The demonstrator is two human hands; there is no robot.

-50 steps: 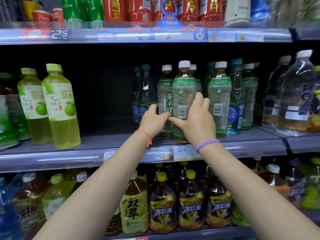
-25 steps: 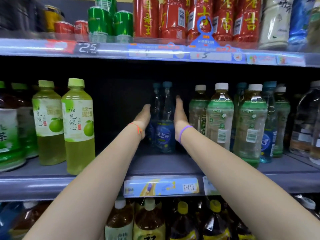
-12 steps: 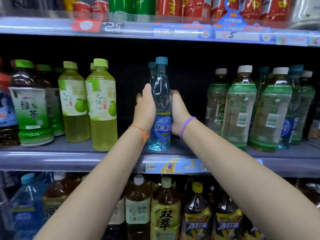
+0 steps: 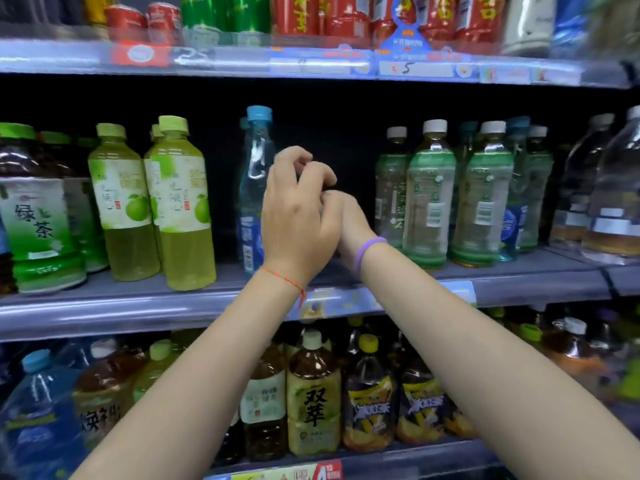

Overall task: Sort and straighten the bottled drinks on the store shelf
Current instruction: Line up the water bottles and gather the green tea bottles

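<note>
A slim clear-blue bottle [image 4: 254, 174] with a blue cap stands upright on the middle shelf [image 4: 104, 306], with a second blue cap just behind it. My left hand [image 4: 298, 213] hovers right beside it, fingers loosely curled and holding nothing. Mostly hidden behind it is my right hand [image 4: 351, 223], whose fingers I cannot see. To the right stands a group of white-capped bottles with green labels [image 4: 429, 199]. Yellow-green pomelo drink bottles [image 4: 180, 202] stand to the left.
Green tea bottles [image 4: 34, 220] fill the far left and large water bottles [image 4: 613, 202] the far right. A dark gap [image 4: 356, 143] lies between the blue bottle and the green-label group. Red and green cans [image 4: 298, 15] line the shelf above; big tea bottles [image 4: 313, 396] below.
Both hands gripped the blue bottle half a second ago; now they have come off it and shifted right, while the bottle stands on the shelf nearer the pomelo drinks.
</note>
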